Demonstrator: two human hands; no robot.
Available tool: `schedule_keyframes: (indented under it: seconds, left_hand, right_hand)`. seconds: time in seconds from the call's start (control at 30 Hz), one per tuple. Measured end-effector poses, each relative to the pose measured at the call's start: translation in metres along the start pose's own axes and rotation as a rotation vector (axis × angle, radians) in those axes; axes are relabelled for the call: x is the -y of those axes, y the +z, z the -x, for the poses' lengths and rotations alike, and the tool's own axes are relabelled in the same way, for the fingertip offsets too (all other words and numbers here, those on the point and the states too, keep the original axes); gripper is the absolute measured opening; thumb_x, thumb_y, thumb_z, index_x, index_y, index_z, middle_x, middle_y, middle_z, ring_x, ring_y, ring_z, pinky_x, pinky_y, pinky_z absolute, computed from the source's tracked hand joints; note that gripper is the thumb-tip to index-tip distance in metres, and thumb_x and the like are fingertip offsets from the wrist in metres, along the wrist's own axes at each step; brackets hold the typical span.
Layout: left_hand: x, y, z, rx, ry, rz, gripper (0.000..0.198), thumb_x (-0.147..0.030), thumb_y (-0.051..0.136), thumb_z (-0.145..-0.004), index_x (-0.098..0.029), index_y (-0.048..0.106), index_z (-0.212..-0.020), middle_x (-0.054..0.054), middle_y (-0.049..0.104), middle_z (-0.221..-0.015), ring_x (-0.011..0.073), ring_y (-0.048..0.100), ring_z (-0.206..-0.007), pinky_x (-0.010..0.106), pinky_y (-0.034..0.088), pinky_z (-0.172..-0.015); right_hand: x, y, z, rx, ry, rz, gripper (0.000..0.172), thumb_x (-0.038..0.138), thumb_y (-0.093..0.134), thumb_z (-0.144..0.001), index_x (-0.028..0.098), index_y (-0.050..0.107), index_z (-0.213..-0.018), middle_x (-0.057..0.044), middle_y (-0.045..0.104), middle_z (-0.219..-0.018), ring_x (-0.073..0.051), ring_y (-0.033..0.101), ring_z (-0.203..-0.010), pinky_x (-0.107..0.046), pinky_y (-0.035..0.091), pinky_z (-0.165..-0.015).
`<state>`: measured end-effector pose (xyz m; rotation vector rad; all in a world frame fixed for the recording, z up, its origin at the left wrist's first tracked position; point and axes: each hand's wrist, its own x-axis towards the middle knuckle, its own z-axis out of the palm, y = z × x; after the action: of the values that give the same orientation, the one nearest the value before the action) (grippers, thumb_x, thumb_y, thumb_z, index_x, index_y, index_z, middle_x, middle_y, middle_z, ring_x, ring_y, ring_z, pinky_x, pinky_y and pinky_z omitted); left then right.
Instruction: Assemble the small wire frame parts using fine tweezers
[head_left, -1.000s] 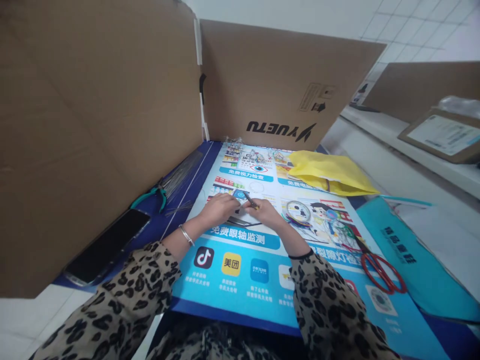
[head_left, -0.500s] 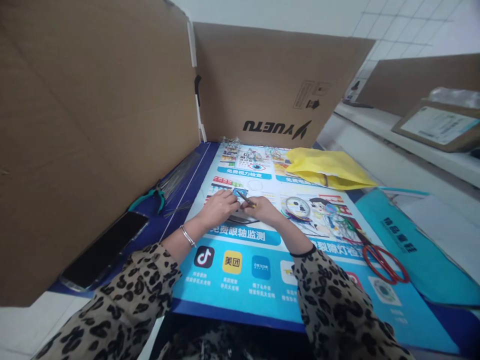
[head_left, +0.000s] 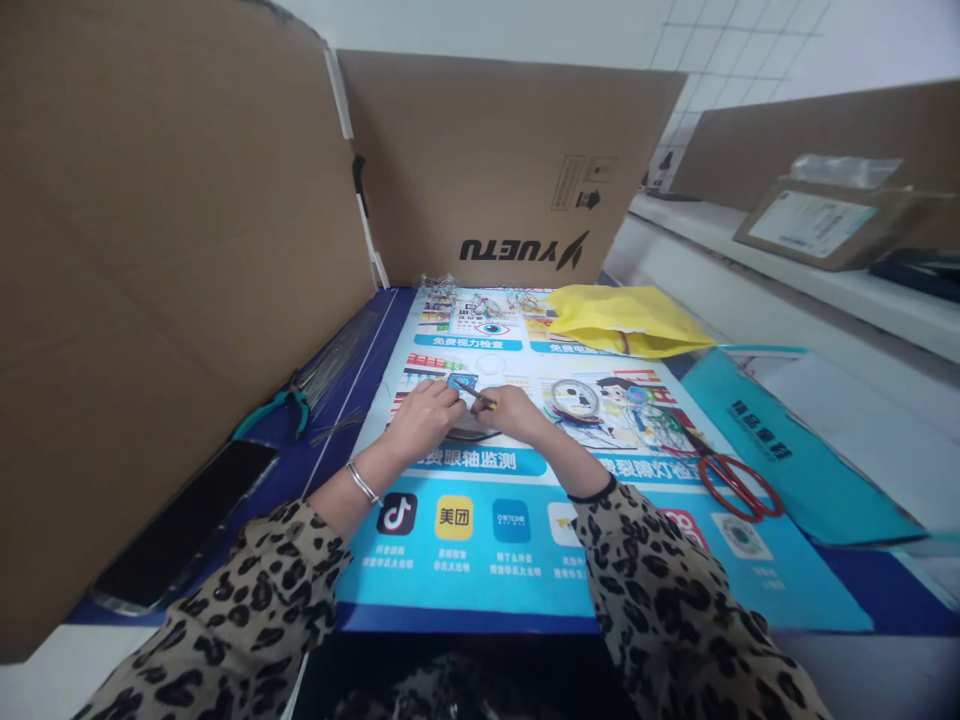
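Note:
My left hand (head_left: 424, 418) lies over the printed poster sheet (head_left: 465, 590), its fingers bent together and their tips hidden. Whatever it holds is too small to make out. Close beside it, my right hand (head_left: 514, 413) is closed around long-nose pliers (head_left: 472, 391) with a dark, slim tip and a bit of yellow handle showing. The tip points up and left, next to the left fingertips. Under the hands a dark rounded edge (head_left: 472, 436) shows; most of it is covered.
Teal-handled pliers (head_left: 279, 408), thin wires (head_left: 341, 350) and a phone (head_left: 187, 525) lie left. Right are a wire spool (head_left: 574, 398), red-handled scissors (head_left: 739, 487), a yellow pouch (head_left: 630, 318) and a teal bag (head_left: 795, 450). Cardboard walls (head_left: 495, 150) stand behind and left.
The view has turned slightly, so most of the scene sits further left. Both hands keep nearly the same pose, with the pliers still in my right hand.

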<state>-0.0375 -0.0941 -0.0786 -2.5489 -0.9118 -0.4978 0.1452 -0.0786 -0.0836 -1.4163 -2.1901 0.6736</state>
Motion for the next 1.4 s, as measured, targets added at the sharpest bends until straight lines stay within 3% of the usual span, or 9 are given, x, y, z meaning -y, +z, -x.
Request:
schedule_keyframes:
  seconds: [0.2,0.4,0.53,0.67,0.77,0.9,1.0,1.23,1.4]
  left_hand:
    - [-0.002,0.004,0.002,0.048,-0.026,-0.001,0.010,-0.015,0.047,-0.082,-0.016,0.056,-0.078,0.007,0.054,-0.077,0.0210,0.047,-0.077,0.033,0.036,-0.065]
    - [-0.003,0.011,0.005,0.073,-0.122,0.066,0.016,-0.011,0.043,-0.081,-0.016,0.058,-0.081,0.009,0.054,-0.078,0.0209,0.049,-0.077,0.031,0.038,-0.061]
    - [-0.002,0.017,0.006,0.072,-0.243,0.146,0.018,-0.010,0.042,-0.080,-0.017,0.059,-0.082,0.008,0.056,-0.079,0.0189,0.053,-0.077,0.028,0.040,-0.062]
    - [-0.001,0.021,0.004,-0.022,-0.394,0.376,0.020,-0.015,0.043,-0.081,-0.019,0.063,-0.082,0.005,0.060,-0.080,0.0158,0.056,-0.076,0.026,0.043,-0.068]
    - [-0.001,0.022,0.002,-0.117,-0.498,0.576,0.015,-0.018,0.048,-0.078,-0.020,0.063,-0.081,0.002,0.063,-0.080,0.0151,0.057,-0.078,0.027,0.044,-0.073]
    - [-0.003,0.025,-0.002,-0.158,-0.725,0.961,0.010,-0.025,0.054,-0.074,-0.018,0.062,-0.076,0.000,0.062,-0.068,0.0132,0.058,-0.064,0.026,0.047,-0.063]
    - [-0.006,0.026,-0.003,-0.175,-0.860,1.219,0.013,-0.029,0.058,-0.072,-0.016,0.061,-0.074,-0.001,0.060,-0.062,0.0119,0.057,-0.057,0.024,0.048,-0.055]
    - [-0.010,0.023,-0.006,-0.278,-0.960,1.409,0.015,-0.028,0.062,-0.069,-0.014,0.060,-0.074,-0.001,0.059,-0.061,0.0095,0.056,-0.057,0.021,0.047,-0.056]
    - [-0.013,0.026,-0.005,-0.293,-0.951,1.474,0.016,-0.030,0.063,-0.069,-0.014,0.058,-0.073,-0.001,0.058,-0.061,0.0100,0.056,-0.057,0.022,0.047,-0.057]
  right_hand:
    - [0.003,0.004,0.002,-0.025,-0.003,0.078,0.012,0.017,0.051,-0.067,0.020,0.063,-0.070,0.003,0.062,-0.067,-0.011,0.054,-0.066,-0.019,0.035,-0.059]
    - [0.005,0.008,0.001,-0.055,0.011,0.138,0.013,0.017,0.051,-0.070,0.020,0.063,-0.074,0.000,0.065,-0.078,-0.013,0.056,-0.074,-0.020,0.037,-0.066]
    - [0.008,0.009,0.001,-0.087,0.086,0.086,0.013,0.019,0.052,-0.070,0.021,0.064,-0.075,0.001,0.065,-0.075,-0.013,0.057,-0.071,-0.021,0.039,-0.064]
    - [0.006,0.011,0.000,-0.189,0.125,-0.055,0.013,0.018,0.053,-0.067,0.020,0.064,-0.075,0.002,0.064,-0.072,-0.013,0.057,-0.069,-0.023,0.042,-0.066]
    - [0.003,0.014,-0.002,-0.250,0.152,-0.292,0.012,0.022,0.056,-0.065,0.019,0.062,-0.076,0.002,0.061,-0.065,-0.012,0.056,-0.062,-0.024,0.045,-0.063]
    - [0.005,0.015,-0.001,-0.221,0.219,-0.707,0.016,0.025,0.062,-0.060,0.017,0.058,-0.073,0.004,0.054,-0.056,-0.010,0.053,-0.052,-0.025,0.048,-0.056]
    - [0.011,0.015,0.001,-0.204,0.232,-0.879,0.019,0.025,0.065,-0.056,0.016,0.055,-0.070,0.005,0.052,-0.054,-0.009,0.052,-0.049,-0.026,0.048,-0.054]
    - [0.020,0.019,0.003,-0.235,0.242,-0.961,0.022,0.027,0.066,-0.055,0.016,0.054,-0.070,0.006,0.052,-0.049,-0.010,0.053,-0.045,-0.024,0.045,-0.048]
    - [0.019,0.024,0.003,-0.312,0.237,-0.973,0.020,0.025,0.065,-0.056,0.017,0.053,-0.070,0.006,0.052,-0.048,-0.011,0.053,-0.045,-0.024,0.044,-0.047]
